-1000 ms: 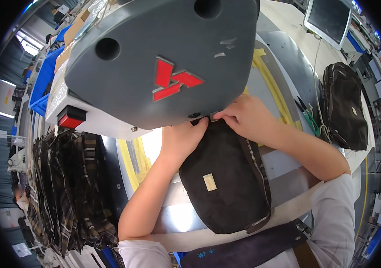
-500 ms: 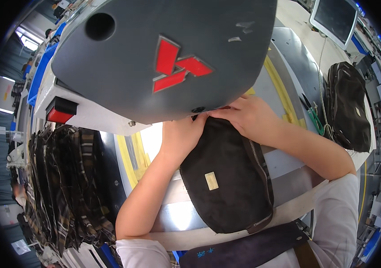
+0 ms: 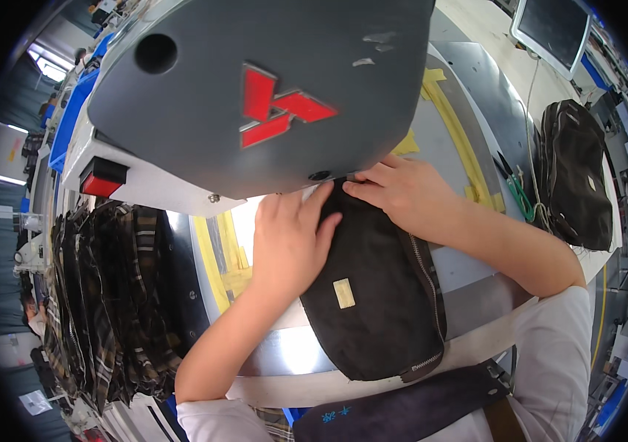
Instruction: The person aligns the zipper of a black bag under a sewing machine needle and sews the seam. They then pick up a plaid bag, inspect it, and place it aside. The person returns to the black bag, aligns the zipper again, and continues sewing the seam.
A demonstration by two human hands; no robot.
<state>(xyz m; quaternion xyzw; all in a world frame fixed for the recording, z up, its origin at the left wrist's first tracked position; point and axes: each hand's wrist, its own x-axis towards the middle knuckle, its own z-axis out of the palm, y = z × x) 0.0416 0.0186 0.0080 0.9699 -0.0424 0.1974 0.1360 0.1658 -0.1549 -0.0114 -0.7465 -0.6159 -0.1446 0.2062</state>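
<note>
A dark grey machine head (image 3: 306, 66) with a red emblem hangs over a black bag (image 3: 377, 295), which has a pale patch and a side zipper and lies on the metal work plate (image 3: 476, 272). My left hand (image 3: 288, 243) lies at the bag's upper left, fingers stretched beside its top edge, thumb apart. My right hand (image 3: 406, 199) is curled on the top edge of the bag, right under the machine head, gripping the fabric; what is under its fingertips is partly hidden.
Dark plaid fabric pieces (image 3: 107, 302) hang at the left, below a blue bin (image 3: 71, 125). At right lie a second black bag (image 3: 572, 177) and green-handled scissors (image 3: 517, 191), beside a cord (image 3: 528, 110). A screen (image 3: 550, 33) stands at top right.
My left hand has moved back and left from the pinch at the bag's top, its thumb now separated. My right hand has shifted slightly and stays on the bag.
</note>
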